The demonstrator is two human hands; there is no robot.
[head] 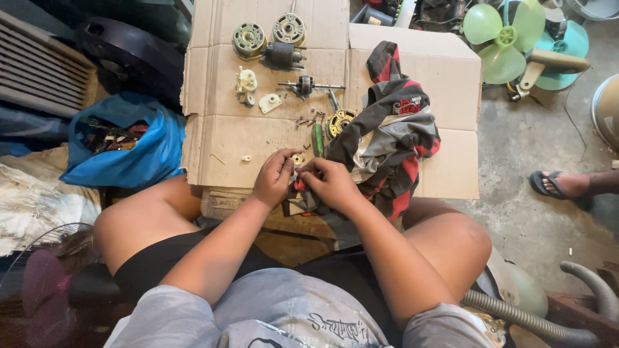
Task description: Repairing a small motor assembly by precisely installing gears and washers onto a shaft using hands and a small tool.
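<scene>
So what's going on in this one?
A seated person works over a flattened brown cardboard sheet. The left hand and right hand meet at its near edge, pinching a small part with a red bit showing; what it is cannot be made out. A red, grey and black cloth lies beside the right hand. Farther up the cardboard lie dismantled round metal motor parts, a rotor shaft and loose screws.

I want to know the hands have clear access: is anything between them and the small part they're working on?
Nothing visible. The left hand and right hand already meet on the small part, over the cardboard.
</scene>
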